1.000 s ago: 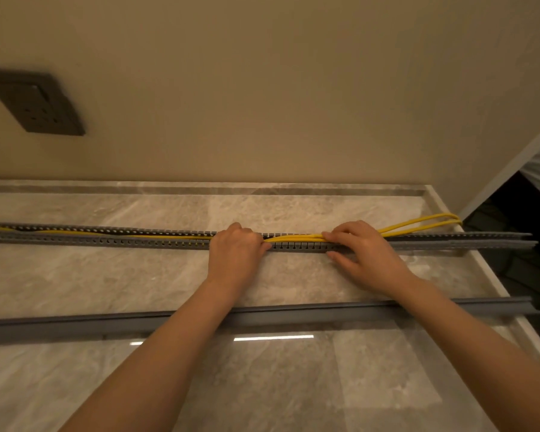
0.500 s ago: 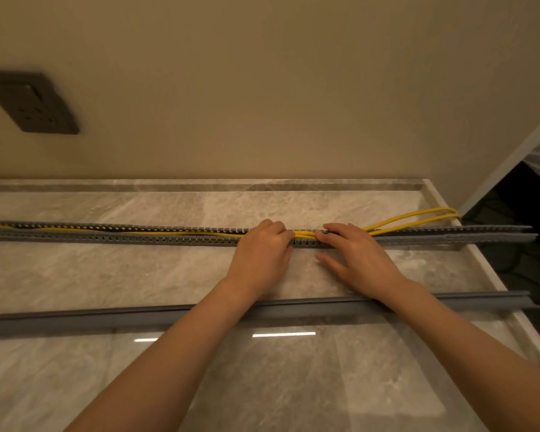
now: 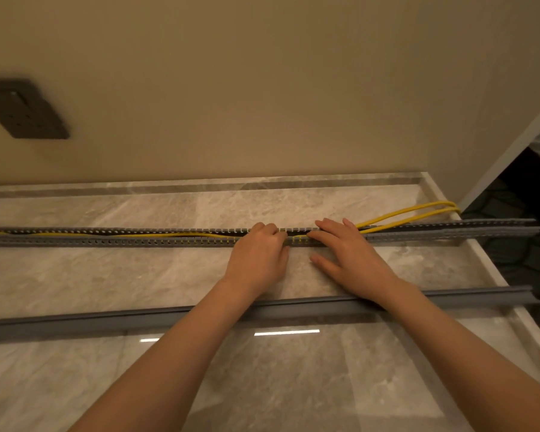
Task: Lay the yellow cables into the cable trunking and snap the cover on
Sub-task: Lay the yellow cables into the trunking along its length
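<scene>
A long grey slotted cable trunking (image 3: 106,240) lies left to right across the marble counter. Yellow cables (image 3: 409,213) run inside its left half and loop out above its right part near the counter's end. My left hand (image 3: 258,257) sits on the trunking at the middle, fingers curled over its top onto the cables. My right hand (image 3: 346,254) lies just to the right, fingers straight and pressing the cables down into the channel, thumb spread on the counter. The grey cover strip (image 3: 106,322) lies parallel, nearer to me, under my forearms.
The marble counter (image 3: 138,275) ends at a white edge (image 3: 496,275) on the right, with a dark drop beyond. A beige wall (image 3: 262,88) stands close behind, with a dark socket plate (image 3: 25,110) at the left.
Both hands have slid to the right along the trunking, the left one farther. More of the yellow cable lies in the channel to the left, and the free loop at the right is shorter.
</scene>
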Demonstrator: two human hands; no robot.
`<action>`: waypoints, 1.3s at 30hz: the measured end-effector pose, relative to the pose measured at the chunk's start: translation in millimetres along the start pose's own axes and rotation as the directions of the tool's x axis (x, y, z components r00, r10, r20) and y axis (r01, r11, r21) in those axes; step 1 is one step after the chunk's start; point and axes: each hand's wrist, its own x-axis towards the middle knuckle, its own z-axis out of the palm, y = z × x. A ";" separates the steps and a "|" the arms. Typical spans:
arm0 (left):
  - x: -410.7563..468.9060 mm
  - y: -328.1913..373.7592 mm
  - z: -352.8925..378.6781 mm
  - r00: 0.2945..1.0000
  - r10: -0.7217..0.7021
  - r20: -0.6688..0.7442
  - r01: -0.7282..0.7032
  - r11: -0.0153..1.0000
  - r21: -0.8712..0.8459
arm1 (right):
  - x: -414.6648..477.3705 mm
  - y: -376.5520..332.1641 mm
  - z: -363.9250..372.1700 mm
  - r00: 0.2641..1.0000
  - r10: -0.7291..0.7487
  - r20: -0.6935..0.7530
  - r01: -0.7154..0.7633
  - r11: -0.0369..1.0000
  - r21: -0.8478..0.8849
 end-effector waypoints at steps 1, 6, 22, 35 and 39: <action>0.9 -0.8 -1.4 1.000 -0.005 -0.003 0.005 1.000 -0.013 | -0.2 -0.2 -0.2 1.000 -0.001 -0.002 0.001 1.000 0.006; 9.5 6.3 -8.0 0.999 0.021 -0.046 -0.022 1.000 -0.020 | -1.1 1.4 -8.5 1.000 -0.006 0.011 0.005 0.998 0.067; 38.3 69.7 12.6 0.992 0.123 0.016 -0.122 0.990 -0.072 | -20.4 88.5 -93.9 0.970 0.244 0.002 -0.244 0.968 0.061; 38.6 97.6 26.6 0.990 0.075 -0.122 -0.071 0.997 0.031 | -21.3 179.8 -116.9 0.922 0.346 0.171 -0.353 0.935 0.011; 36.1 101.0 28.3 0.976 0.145 -0.164 -0.122 0.982 0.144 | -15.6 181.9 -109.9 0.923 0.346 0.172 -0.365 0.926 0.099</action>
